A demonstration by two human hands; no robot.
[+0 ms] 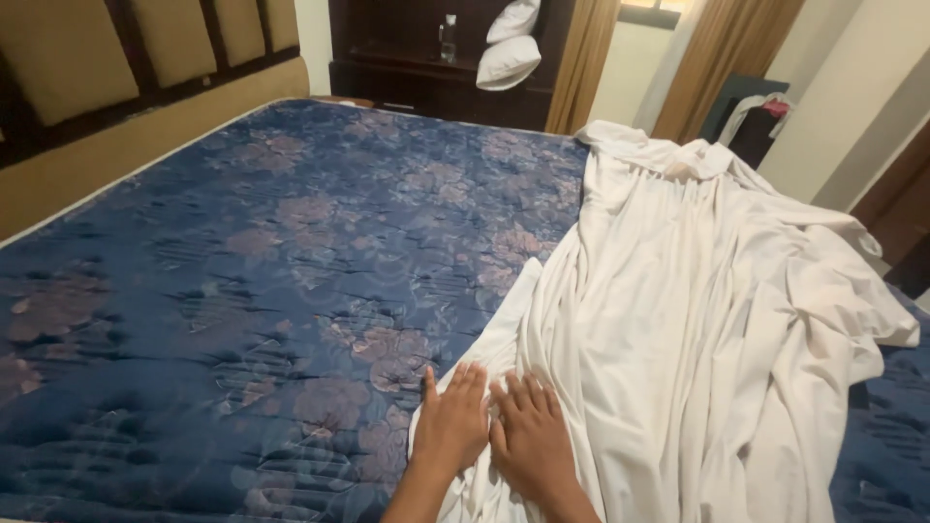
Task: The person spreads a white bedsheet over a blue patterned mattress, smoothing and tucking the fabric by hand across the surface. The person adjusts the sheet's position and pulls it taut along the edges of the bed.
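Where both hands (pixel 494 431) press, sheet (pixel 697 320) lengthwise headboardward.

Two hands (pixel 452 421) (pixel 531 436), one white sheet (pixel 697 320), one mattress (pixel 242 261), two pillows (pixel 510 60), one bottle (pixel 448 37).

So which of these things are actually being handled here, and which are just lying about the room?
In hand:
- white sheet, crumpled over the right side of the bed
- left hand and right hand, both flat on the sheet's near edge
- blue flowered mattress under it

Lying about:
- two white pillows on the dark shelf unit
- clear bottle on that shelf
- tan curtains
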